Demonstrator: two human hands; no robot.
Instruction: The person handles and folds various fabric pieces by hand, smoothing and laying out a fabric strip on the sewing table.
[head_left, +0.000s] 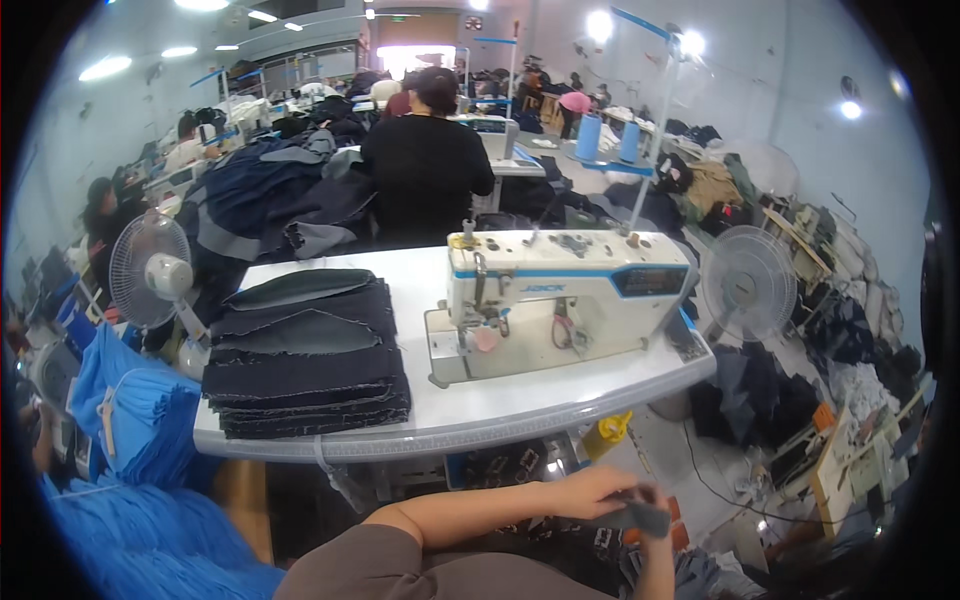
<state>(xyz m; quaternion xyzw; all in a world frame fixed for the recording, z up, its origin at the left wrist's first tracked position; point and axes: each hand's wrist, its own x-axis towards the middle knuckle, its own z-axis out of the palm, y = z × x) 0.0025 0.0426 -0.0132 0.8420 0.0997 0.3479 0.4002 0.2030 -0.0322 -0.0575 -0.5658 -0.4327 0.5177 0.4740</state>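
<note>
Low in the view, right of the middle, my left hand (pixel 592 492) reaches across my body and grips a small piece of grey denim cloth (pixel 642 518). My right hand (pixel 655 497) meets it there, its fingers closed at the upper edge of the same cloth. Both hands are off the table, in front of its near edge. Beyond them a white and blue sewing machine (pixel 570 268) stands on the white table (pixel 420 268). Left of the machine lies a neat stack of dark denim panels (pixel 305 365) with frayed edges.
Blue cloth bundles (pixel 140 410) are piled at the left. Fans stand at left (pixel 150 270) and right (pixel 748 285). A person in black (pixel 425 170) sits ahead by a denim heap (pixel 265 190). Wooden frames (pixel 835 470) and fabric piles (pixel 755 390) lie right; a cable crosses the floor.
</note>
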